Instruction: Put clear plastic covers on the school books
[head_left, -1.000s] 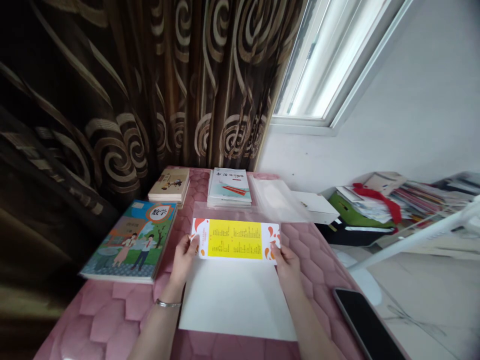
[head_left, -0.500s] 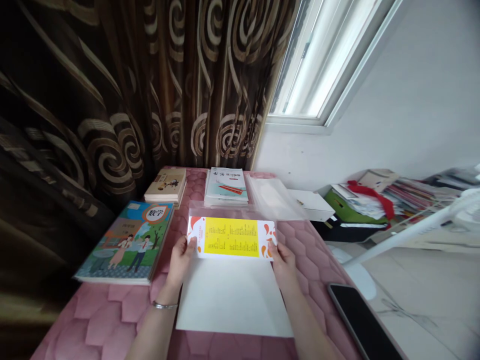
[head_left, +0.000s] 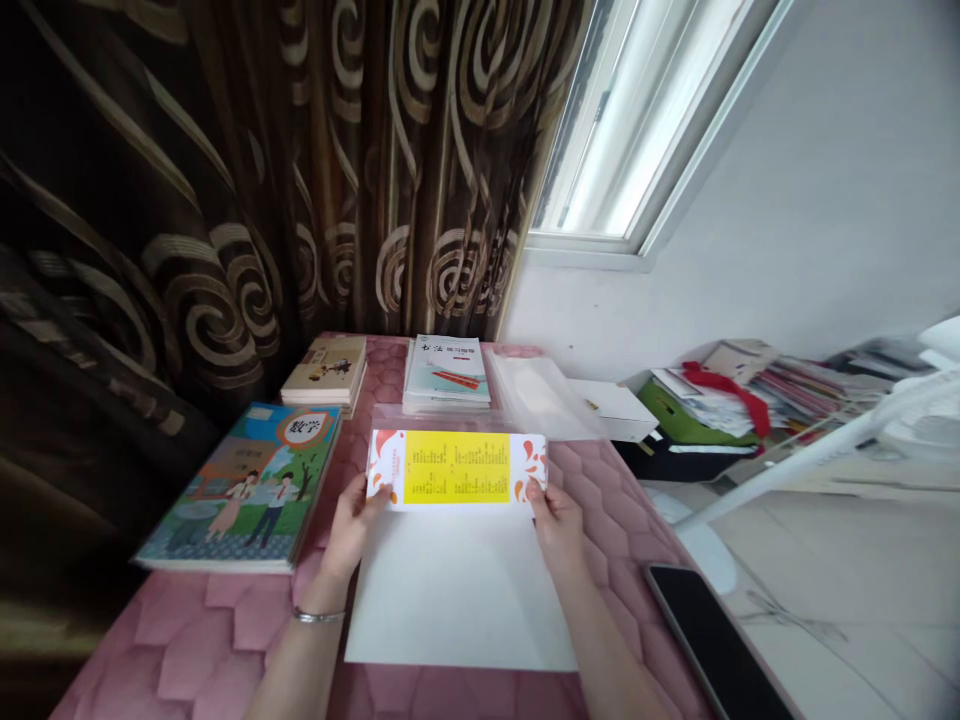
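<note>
A yellow-and-white printed strip (head_left: 457, 468) with orange drop shapes at its ends lies across the upper part of a white sheet (head_left: 461, 590). Clear plastic shows just beyond the strip's far edge. My left hand (head_left: 354, 520) pinches the strip's left end, thumb on top and fingers at the edge. At the opposite end my right hand (head_left: 556, 515) grips it the same way. Whether strip and sheet are joined, I cannot tell. Left of my hands lies a stack of books (head_left: 240, 490) with an illustrated mathematics textbook on top.
Small tan books (head_left: 324, 370) and white-covered booklets (head_left: 448, 370) stand stacked at the back of the pink padded surface (head_left: 187, 640). Clear plastic sheets (head_left: 544, 395) and a white box (head_left: 615, 408) lie back right. A phone (head_left: 716, 640) rests near the right edge, beside a white stand (head_left: 780, 465).
The view has shifted slightly, so most things appear a little further left. My right thumb reaches further over the strip's end. Both hands keep their hold on the strip.
</note>
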